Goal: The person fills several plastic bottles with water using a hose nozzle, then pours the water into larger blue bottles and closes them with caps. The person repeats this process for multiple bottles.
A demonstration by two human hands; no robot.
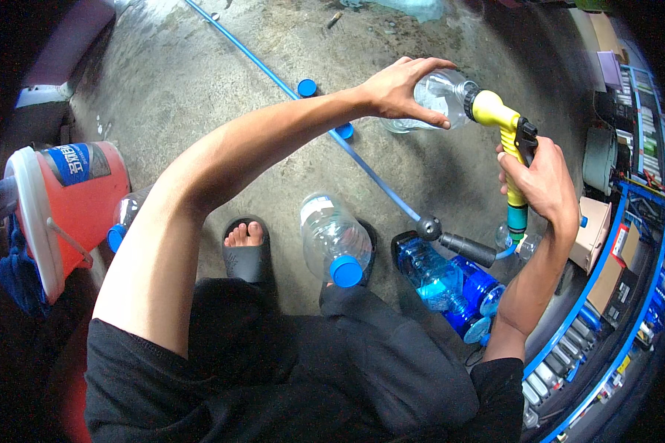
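My left hand (403, 90) grips a clear plastic bottle (437, 94), its mouth turned to the right. In my right hand (543, 181) is a yellow hose spray gun (496, 111) with a black trigger and a teal connector at its lower end. The gun's head meets the bottle's mouth; whether it is inside or only touching cannot be made out, nor can any water flow. Below them, by my feet, a clear bottle with a blue cap (336, 240) stands on the floor. Two loose blue caps (307, 88) lie near my left forearm.
A blue hose or pole (258, 66) crosses the concrete floor to a black ball and cylinder. Blue bottles (458, 288) lie near my right forearm. At left are a red bucket (89, 196) and another capped bottle (125, 210). Blue-framed shelves (606, 295) line the right side.
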